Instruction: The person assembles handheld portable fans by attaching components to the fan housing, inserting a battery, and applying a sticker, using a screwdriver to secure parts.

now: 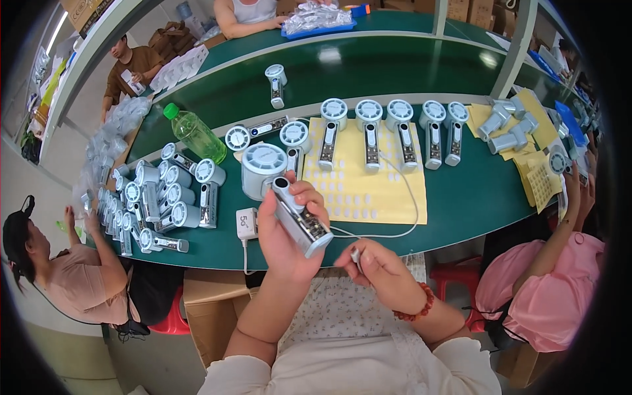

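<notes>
My left hand (293,230) is wrapped round the handle of a pale blue handheld fan (264,164). Its round grilled head points up and left, and the handle's dark clear panel faces up. My right hand (378,266), with a red bead bracelet on the wrist, is closed in a pinch on the end of a white cable (356,255), just right of the handle's bottom and apart from it. The cable loops back over a yellow sticker sheet (349,210) with pale oval stickers. A row of similar fans (368,135) lies across the sheet's upper part and beyond its right edge.
Many more fans (174,194) crowd the table's left side, near a green bottle (196,135). A white charger block (247,224) stands at the near edge. At right lie more fans (510,125) and yellow sheets (536,178). Co-workers sit left, right and across.
</notes>
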`<action>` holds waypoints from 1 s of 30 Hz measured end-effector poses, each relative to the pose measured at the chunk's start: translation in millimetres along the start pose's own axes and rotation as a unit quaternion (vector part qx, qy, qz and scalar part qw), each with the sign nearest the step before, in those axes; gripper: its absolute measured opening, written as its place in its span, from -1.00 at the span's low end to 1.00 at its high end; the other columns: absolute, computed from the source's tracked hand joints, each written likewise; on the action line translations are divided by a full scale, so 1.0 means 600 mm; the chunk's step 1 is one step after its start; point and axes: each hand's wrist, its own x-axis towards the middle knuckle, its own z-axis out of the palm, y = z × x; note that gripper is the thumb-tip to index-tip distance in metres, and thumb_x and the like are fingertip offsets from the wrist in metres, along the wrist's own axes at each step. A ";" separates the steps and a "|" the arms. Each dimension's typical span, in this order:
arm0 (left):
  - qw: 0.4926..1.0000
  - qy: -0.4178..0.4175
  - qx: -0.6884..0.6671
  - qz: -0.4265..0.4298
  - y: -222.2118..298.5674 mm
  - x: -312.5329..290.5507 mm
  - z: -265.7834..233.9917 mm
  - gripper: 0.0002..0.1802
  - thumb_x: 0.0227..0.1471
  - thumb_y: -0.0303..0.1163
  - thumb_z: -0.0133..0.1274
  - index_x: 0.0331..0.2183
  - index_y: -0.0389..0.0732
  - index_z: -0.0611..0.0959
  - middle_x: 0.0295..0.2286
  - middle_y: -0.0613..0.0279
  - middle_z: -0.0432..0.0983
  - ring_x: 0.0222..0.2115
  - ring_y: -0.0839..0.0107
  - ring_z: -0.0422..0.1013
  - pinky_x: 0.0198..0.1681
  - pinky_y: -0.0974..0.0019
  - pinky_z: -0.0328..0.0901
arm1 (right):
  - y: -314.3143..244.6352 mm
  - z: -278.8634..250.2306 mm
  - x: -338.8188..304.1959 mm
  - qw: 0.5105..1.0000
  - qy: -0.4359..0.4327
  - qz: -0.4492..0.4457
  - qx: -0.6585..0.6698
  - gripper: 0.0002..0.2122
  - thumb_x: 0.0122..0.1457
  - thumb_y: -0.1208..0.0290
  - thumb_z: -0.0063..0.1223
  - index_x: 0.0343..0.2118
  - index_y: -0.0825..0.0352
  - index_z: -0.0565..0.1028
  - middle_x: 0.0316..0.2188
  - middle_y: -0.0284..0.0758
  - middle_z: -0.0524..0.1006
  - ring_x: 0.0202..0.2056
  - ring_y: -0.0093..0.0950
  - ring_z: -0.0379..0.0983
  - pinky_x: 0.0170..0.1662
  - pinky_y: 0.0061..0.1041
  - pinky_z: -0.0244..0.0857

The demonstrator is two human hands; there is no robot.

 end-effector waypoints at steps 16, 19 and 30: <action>0.931 -0.139 0.336 0.029 0.005 0.002 -0.007 -0.43 -0.12 -0.32 0.14 -0.06 -0.07 0.27 -0.46 0.35 0.19 -0.47 0.55 0.19 -0.39 0.45 0.26 | 0.001 0.037 0.012 0.995 0.023 0.058 0.078 -0.73 0.26 0.28 -0.34 -0.39 0.35 0.37 -0.71 -0.48 0.27 -0.66 -0.73 0.08 -0.59 -0.75 -0.02; 0.938 -0.223 0.259 -0.051 0.020 0.009 -0.026 -0.39 -0.15 -0.34 0.18 -0.06 -0.05 0.25 -0.49 0.39 0.18 -0.50 0.59 0.19 -0.43 0.47 0.28 | 0.002 0.048 0.011 0.997 0.003 0.059 0.056 -0.74 0.26 0.32 -0.33 -0.41 0.38 0.36 -0.71 -0.48 0.27 -0.65 -0.72 0.09 -0.57 -0.75 0.02; 0.943 -0.222 0.233 -0.084 0.020 0.025 -0.045 -0.39 -0.22 -0.35 0.24 -0.14 -0.04 0.26 -0.53 0.45 0.18 -0.53 0.64 0.19 -0.48 0.53 0.22 | 0.022 0.040 0.021 0.998 0.015 0.038 0.042 -0.73 0.25 0.30 -0.32 -0.36 0.41 0.38 -0.66 -0.46 0.29 -0.61 -0.70 0.13 -0.55 -0.74 0.03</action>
